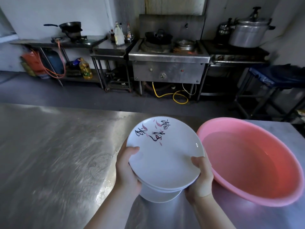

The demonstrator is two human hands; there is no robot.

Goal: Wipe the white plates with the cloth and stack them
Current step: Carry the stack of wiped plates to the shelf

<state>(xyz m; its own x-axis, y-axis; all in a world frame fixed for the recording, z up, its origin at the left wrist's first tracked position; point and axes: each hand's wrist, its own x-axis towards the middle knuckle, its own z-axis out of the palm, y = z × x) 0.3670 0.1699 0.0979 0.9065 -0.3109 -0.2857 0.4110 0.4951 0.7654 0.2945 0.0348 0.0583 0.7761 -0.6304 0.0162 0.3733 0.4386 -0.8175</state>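
Observation:
A stack of white plates [165,156] is held above the steel table [57,154]; the top plate bears black writing and pink petal marks. My left hand [127,169] grips the stack's left rim, thumb on top. My right hand [201,176] grips the right rim the same way. The stack tilts slightly towards me. Several plate edges show below the top one. No cloth is in view.
A pink plastic basin [257,194] holding water stands on the table right beside the plates. Across a grey floor aisle stand a steel wok stove [168,63], side counters with bottles and a pan, a big pressure cooker [249,32] and gas cylinders at the left.

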